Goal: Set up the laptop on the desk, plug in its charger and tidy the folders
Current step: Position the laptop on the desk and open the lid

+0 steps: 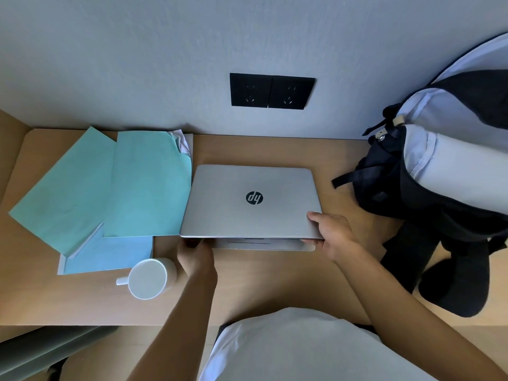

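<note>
The laptop point(251, 202) sits mid-worktop point(275, 284), under the wall sockets point(272, 90), handy for a charger. The right hand point(334, 237) pinches the lid's corner to lift it. The left hand point(195, 258) steadies the base; I cannot tell its grip. Folders point(110, 185) lie messy beside.

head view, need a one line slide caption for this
Both hands, left hand and right hand, at the front edge of a silver laptop, lid slightly raised, beside green folders.
</note>
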